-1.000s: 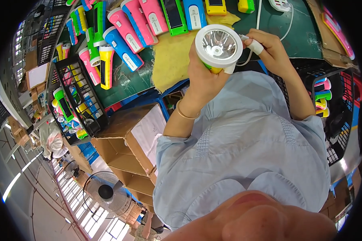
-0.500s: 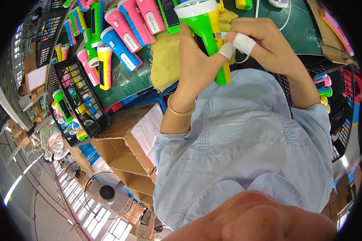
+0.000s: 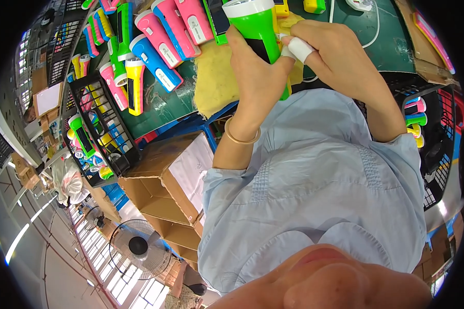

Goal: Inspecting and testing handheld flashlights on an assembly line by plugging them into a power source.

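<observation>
My left hand (image 3: 257,77) is wrapped round a green flashlight (image 3: 258,28) with a white head, its lens end pointing away from me. A dark panel shows on its body, partly behind my thumb. Against the flashlight's right side, my right hand (image 3: 337,51) is closed in a pinch, with white tape (image 3: 300,50) round a finger. A small white bit shows at those fingertips, too covered to name. Beneath the hands lies a yellow cloth (image 3: 214,85) on the green tabletop (image 3: 157,110). Left of the cloth, several pink, blue, green and yellow flashlights (image 3: 157,38) lie in rows.
A black crate (image 3: 121,154) with more flashlights stands at the left, and another black crate (image 3: 438,170) at the right. An open cardboard box (image 3: 157,193) sits near my left elbow. A white cable (image 3: 375,31) curves across the far right tabletop.
The flashlight has turned in my left hand, so its green side and dark panel face up more and its yellow side is mostly out of sight. My right fingers have shifted slightly up and left.
</observation>
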Tool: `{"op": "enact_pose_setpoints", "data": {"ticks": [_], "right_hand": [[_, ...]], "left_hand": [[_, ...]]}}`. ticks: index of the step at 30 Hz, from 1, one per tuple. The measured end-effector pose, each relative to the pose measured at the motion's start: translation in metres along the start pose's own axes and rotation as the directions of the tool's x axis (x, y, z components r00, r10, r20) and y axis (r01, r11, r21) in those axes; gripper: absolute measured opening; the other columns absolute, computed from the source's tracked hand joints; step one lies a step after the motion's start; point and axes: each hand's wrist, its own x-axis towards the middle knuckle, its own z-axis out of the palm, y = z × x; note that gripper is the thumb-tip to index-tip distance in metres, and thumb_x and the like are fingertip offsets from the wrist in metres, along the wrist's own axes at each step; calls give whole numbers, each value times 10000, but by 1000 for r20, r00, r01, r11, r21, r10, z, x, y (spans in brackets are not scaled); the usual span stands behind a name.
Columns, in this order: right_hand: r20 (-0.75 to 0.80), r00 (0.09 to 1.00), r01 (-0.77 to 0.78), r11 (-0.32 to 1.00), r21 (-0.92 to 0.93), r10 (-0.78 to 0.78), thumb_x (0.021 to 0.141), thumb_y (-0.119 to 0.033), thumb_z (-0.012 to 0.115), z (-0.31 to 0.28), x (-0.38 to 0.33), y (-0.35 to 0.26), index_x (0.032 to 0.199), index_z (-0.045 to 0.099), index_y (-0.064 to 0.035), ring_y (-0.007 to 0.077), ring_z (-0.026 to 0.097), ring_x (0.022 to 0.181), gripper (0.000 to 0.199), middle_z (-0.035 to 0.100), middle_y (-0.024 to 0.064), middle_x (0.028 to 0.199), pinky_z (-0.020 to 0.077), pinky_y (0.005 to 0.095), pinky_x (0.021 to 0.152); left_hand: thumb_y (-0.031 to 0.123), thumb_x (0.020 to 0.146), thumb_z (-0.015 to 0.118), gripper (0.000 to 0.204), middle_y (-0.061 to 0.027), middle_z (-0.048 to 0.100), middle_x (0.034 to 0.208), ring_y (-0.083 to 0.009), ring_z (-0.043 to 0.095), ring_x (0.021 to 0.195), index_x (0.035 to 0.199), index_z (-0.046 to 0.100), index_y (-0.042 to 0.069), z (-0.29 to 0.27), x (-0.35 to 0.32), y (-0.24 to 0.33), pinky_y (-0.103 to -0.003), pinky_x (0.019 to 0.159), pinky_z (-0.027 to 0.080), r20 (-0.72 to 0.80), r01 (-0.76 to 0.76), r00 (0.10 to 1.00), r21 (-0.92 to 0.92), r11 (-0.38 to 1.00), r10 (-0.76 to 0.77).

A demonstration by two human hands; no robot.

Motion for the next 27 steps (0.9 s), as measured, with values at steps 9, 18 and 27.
{"op": "enact_pose_setpoints", "data": {"ticks": [9, 18, 27], "right_hand": [[-78, 997, 25, 1000, -1, -25, 837, -137, 515, 7, 6, 11, 831, 534, 29, 356, 503, 633, 167, 523, 176, 692, 387, 386, 550], [-27, 967, -242, 944, 223, 255, 884, -59, 376, -14, -17, 19, 1246, 499, -78, 81, 527, 745, 382, 588, 49, 793, 395, 183, 614], [141, 979, -201, 834, 513, 149, 893, -232, 518, 36, 4, 24, 1193, 496, 32, 119, 541, 931, 400, 581, 74, 1008, 417, 248, 835]], "left_hand": [[62, 654, 711, 655, -186, 508, 938, -313, 540, 839, 1147, 294, -50, 11, 7, 4, -370, 718, 438, 10, -40, 999, -11, 999, 40], [409, 936, 384, 412, -100, 551, 866, -179, 555, 795, 1041, 457, 18, -20, 27, -15, -301, 710, 465, 181, 267, 957, -855, 444, -227], [489, 923, 330, 423, -52, 552, 782, -173, 526, 626, 987, 498, 106, -12, 53, 35, -286, 595, 448, -98, 40, 938, -924, 381, -334]]}}
